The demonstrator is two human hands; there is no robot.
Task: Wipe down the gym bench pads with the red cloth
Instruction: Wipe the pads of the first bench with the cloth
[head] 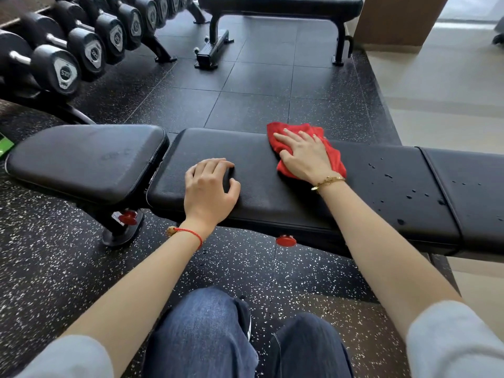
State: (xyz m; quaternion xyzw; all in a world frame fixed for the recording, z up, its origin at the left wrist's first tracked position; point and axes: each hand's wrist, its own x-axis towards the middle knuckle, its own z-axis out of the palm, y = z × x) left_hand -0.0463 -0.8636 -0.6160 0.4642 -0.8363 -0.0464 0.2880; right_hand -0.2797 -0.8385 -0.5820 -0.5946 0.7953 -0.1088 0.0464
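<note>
A red cloth point(283, 137), soft and crumpled into loose folds, is pressed flat against the far edge of the long back pad point(272, 186) of a black bench. It is held down by the right hand point(305, 155), whose fingers are spread and nearly straight over the fabric; a thin gold bracelet point(327, 182) is worn at that wrist. The left hand point(208, 186) is rested on the same pad, near its left end and close to the near edge, with the fingers lightly bent, the tips touching the smooth, faintly grained vinyl, and nothing held. A red string bracelet point(188, 233) is tied round the left wrist.

Small water droplets point(409, 192) are scattered over the right part of the long pad, beyond the cloth. A shorter seat pad point(87, 159) with rounded corners is set just beside the left end of the long pad, separated by a narrow gap. Round red knobs point(285, 240) are fitted beneath the near edge of the bench.

The floor point(54, 268) is covered in black rubber flecked with white. Rubber-headed dumbbells point(62, 69) with metal handles are racked at the upper left, and a second bench point(281, 6) is placed farther back.
</note>
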